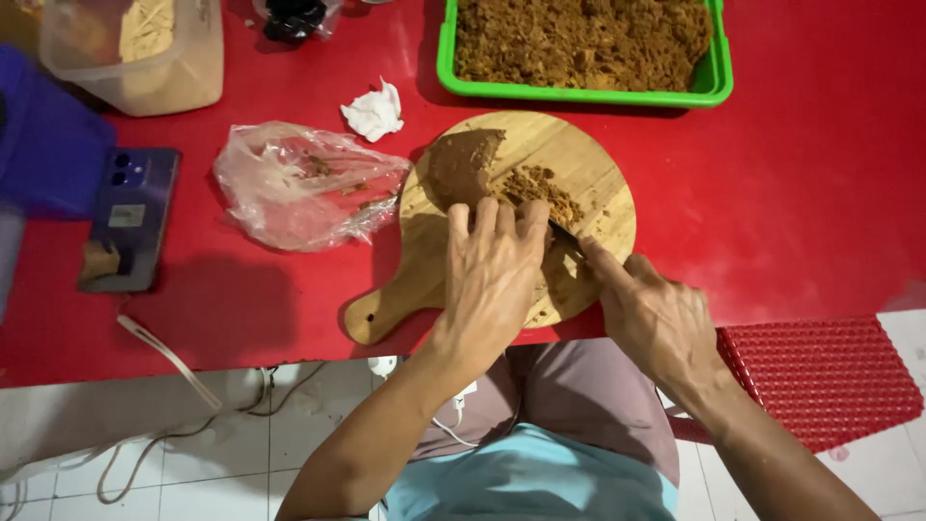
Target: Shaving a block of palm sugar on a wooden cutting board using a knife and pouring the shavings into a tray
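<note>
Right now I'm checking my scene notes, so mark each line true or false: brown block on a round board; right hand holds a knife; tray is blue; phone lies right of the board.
1. A brown block lies on the round wooden board: true.
2. The right hand holds a knife: true.
3. The tray is blue: false, the tray is green.
4. The phone lies right of the board: false, the phone lies to its left.
5. The left hand rests on the board: true.

both forearms are bare, with no sleeve, watch or ring on the left hand [490, 275] or right hand [651, 314]. below the red table [772, 193] edge, a light blue shirt [526, 482] covers the torso. greyish-mauve shorts [579, 386] show just above it.
</note>
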